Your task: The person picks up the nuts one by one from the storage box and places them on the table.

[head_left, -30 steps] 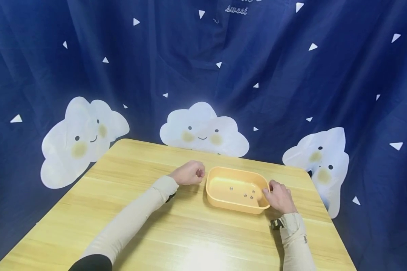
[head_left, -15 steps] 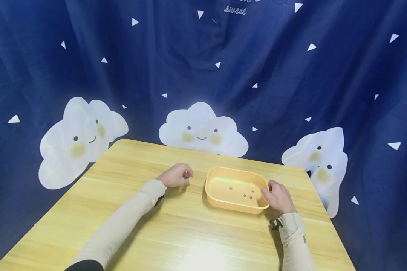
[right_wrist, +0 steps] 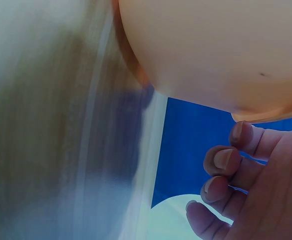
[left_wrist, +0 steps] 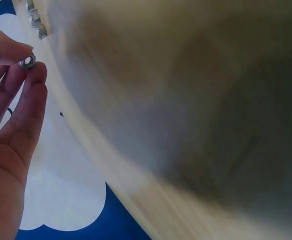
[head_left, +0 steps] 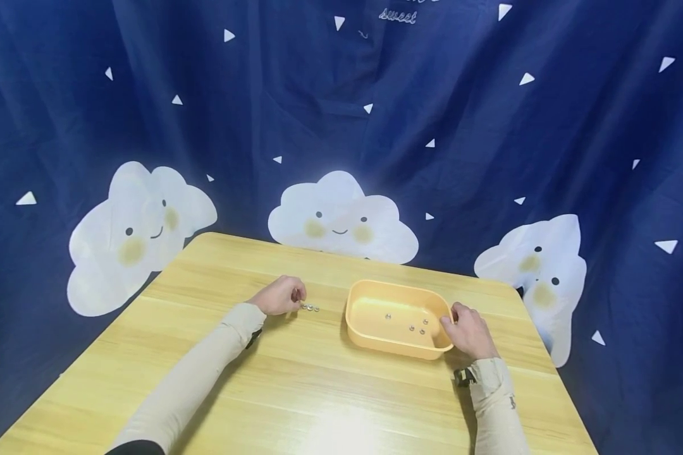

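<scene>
My left hand (head_left: 279, 295) is over the table, left of the yellow plastic basin (head_left: 395, 345). In the left wrist view its thumb and fingertips pinch a small metal nut (left_wrist: 27, 61), with the hole showing. Three more nuts (head_left: 310, 308) form a short row on the table right by those fingers. Several nuts (head_left: 388, 316) lie scattered on the basin's floor. At the basin's right end, my right hand (head_left: 471, 330) grips the rim, thumb inside and fingers outside. The right wrist view shows curled fingers (right_wrist: 223, 159) beneath the rim; the thumb is hidden there.
The wooden table (head_left: 296, 392) has its far edge close behind the basin and its right edge beyond my right hand. A dark blue curtain (head_left: 341, 126) with cloud prints hangs behind it.
My left hand has moved left, away from the basin, and the row of nuts it had covered now shows. The basin and my right hand have stayed in place.
</scene>
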Available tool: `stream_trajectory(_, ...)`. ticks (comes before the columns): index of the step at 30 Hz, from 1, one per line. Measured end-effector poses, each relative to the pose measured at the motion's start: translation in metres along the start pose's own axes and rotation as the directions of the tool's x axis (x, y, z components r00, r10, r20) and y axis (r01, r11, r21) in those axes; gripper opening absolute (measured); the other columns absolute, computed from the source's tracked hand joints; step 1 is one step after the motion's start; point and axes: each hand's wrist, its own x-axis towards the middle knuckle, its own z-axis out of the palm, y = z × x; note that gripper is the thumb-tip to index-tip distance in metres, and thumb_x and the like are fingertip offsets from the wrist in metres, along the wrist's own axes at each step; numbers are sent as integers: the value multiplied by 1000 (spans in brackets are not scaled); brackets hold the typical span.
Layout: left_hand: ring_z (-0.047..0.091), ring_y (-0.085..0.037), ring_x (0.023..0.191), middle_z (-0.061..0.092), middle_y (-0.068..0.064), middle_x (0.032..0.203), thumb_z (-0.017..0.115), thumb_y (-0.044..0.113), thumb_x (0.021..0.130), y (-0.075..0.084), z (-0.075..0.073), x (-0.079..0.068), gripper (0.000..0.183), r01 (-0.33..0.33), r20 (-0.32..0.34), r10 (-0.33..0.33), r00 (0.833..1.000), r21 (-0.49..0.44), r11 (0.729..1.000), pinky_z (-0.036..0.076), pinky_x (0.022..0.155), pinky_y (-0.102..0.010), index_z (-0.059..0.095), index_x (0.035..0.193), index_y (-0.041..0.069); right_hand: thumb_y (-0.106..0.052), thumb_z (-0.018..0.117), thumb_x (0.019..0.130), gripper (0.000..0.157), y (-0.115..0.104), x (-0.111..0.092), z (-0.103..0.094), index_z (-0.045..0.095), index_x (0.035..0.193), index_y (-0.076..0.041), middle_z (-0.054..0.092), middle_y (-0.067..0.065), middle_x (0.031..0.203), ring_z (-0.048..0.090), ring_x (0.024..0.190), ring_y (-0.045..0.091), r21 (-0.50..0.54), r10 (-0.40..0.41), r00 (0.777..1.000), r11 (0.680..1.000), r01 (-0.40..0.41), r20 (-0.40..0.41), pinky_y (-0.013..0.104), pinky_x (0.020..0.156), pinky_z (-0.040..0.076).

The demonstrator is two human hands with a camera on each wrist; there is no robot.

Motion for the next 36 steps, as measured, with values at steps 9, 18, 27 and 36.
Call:
stream_trajectory(9, 60, -8, 75, 70, -5, 83, 73, -8, 79, 4, 1, -3, 15, -22, 25, 22, 999, 6, 1000, 53, 70, -22, 71, 84, 6, -23, 59, 92, 22, 2, 0, 1, 49, 77, -10, 48, 6, 66, 45, 61, 22, -4, 2, 1000, 1000, -2, 14, 32, 59, 35)
stream_trajectory(18, 57, -8, 76, 70, -4, 85, 73, -6, 81, -4, 5, -1, 16, -47, 24, 47, 999, 29, 998, 51, 70, -22, 71, 86, 9, -23, 59, 93, 22, 1, 0, 0, 50, 79, -10, 51, 7, 68, 46, 62, 22, 8, 8, 1000, 1000, -8, 15, 32, 59, 36)
stream_trajectory(27, 59, -7, 77, 69, -1, 87, 72, -5, 82, -5, 6, 0, 16, -38, 28, 36, 999, 44, 998, 52, 72, -23, 71, 89, 10, -22, 59, 93, 22, 0, 0, -2, 49, 78, -10, 49, 6, 67, 45, 61, 22, 15, 9, 1000, 1000, -10, 17, 32, 59, 36)
stream_trajectory(36, 62, -9, 81, 69, 0, 91, 74, -3, 84, 1, 4, -4, 19, 44, 36, -45, 998, 17, 999, 54, 76, -27, 71, 94, 12, -22, 59, 94, 21, -1, 1, -2, 51, 80, -10, 52, 7, 69, 47, 63, 22, 8, 20, 999, 1000, -21, 29, 32, 59, 36)
